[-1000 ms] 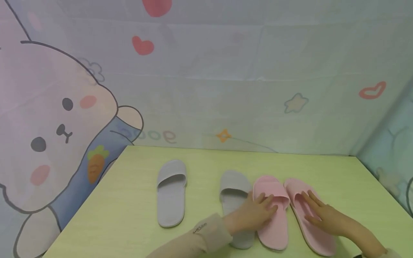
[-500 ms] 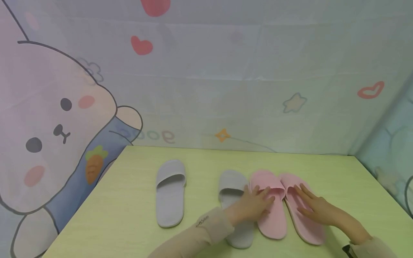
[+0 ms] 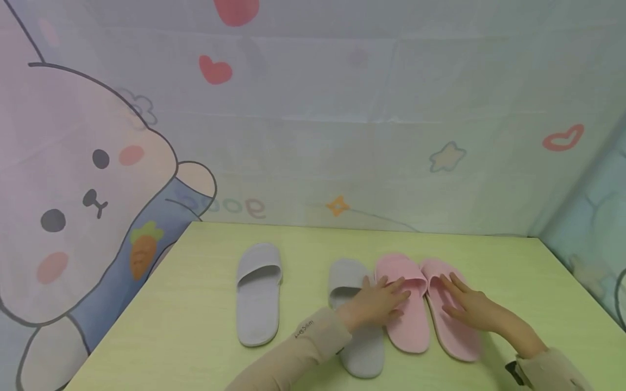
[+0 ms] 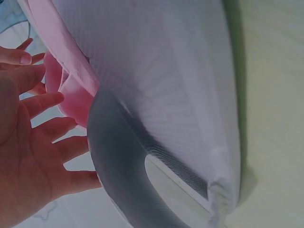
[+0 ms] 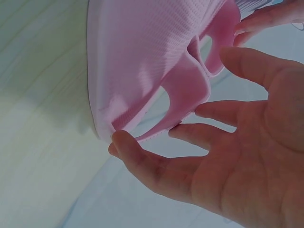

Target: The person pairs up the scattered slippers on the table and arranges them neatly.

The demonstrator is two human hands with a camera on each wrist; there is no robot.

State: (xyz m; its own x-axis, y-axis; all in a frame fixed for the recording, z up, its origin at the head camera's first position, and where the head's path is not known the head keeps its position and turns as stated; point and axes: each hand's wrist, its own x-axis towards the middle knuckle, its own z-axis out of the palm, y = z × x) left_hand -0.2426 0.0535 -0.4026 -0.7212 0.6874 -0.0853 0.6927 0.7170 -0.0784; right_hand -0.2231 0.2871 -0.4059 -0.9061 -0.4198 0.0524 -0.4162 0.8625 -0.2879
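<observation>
Two pink slippers stand side by side, the left one (image 3: 413, 331) and the right one (image 3: 462, 342), with their straps meeting. My left hand (image 3: 374, 305) reaches across a grey slipper (image 3: 363, 357), its spread fingers at the strap of the left pink slipper. In the left wrist view those fingers are extended beside the grey strap (image 4: 116, 156). My right hand (image 3: 473, 308) lies over the right pink slipper, fingers spread. The right wrist view has its fingertips (image 5: 124, 142) at the edge of that slipper's strap (image 5: 187, 88).
Another grey slipper (image 3: 258, 307) lies apart on the left half of the light yellow-green table (image 3: 186, 326). Behind the table hangs a printed cloth (image 3: 313, 108) with a cartoon animal, and a second cloth (image 3: 594, 228) closes off the right side.
Both pink slippers have shifted left and away from me, along with my hands, and the gap between them has narrowed. The nearby grey slipper's toe has shifted slightly left.
</observation>
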